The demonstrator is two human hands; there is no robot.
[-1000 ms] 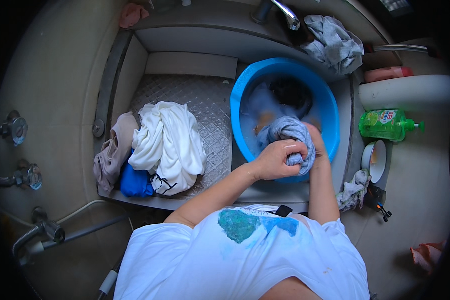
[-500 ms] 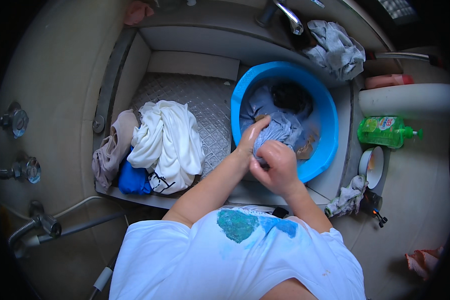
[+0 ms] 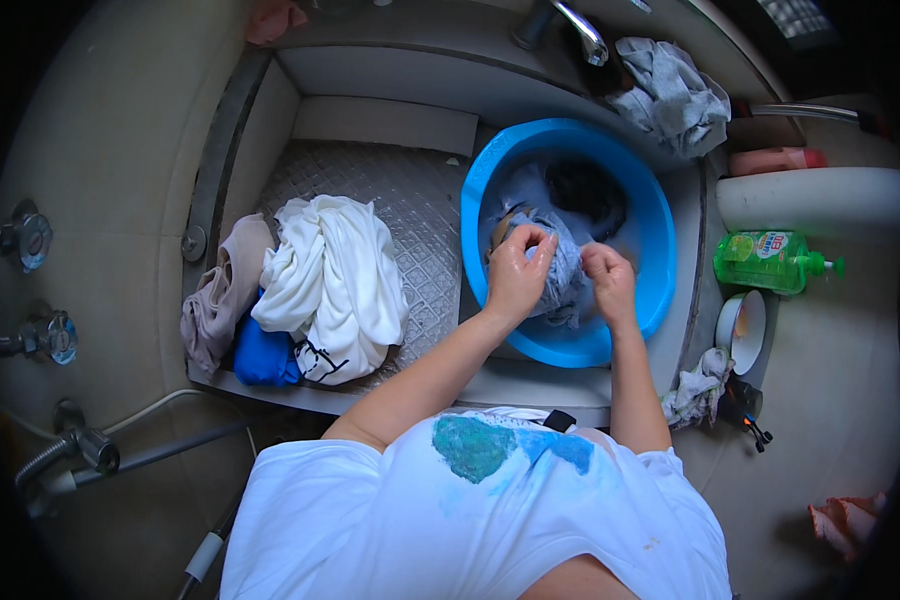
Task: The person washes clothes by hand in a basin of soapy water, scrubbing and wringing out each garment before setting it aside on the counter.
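A blue plastic basin (image 3: 655, 300) holds sudsy water and soaking laundry. Over it my left hand (image 3: 522, 268) is closed, thumb and fingers pinching a wet grey-blue garment (image 3: 562, 272). My right hand (image 3: 611, 282) is closed at the garment's right side, its fingertips curled in on a bit of the cloth. Beyond the hands a black cloth (image 3: 585, 192) lies in the water. A tan piece of fabric (image 3: 503, 225) shows beside my left hand, partly hidden by it.
On the textured sink floor (image 3: 432, 250) lie a white garment (image 3: 345, 280), a blue cloth (image 3: 266, 350) and a beige one (image 3: 232, 270). A faucet (image 3: 582, 35) and grey cloth (image 3: 673, 95) are at the back. A green pump bottle (image 3: 765, 262) and white bowl (image 3: 742, 330) stand right.
My hands have moved apart, the right one shifting rightward and the left one rolling over onto the garment. More of the tan fabric's position has shifted to the left side of the basin.
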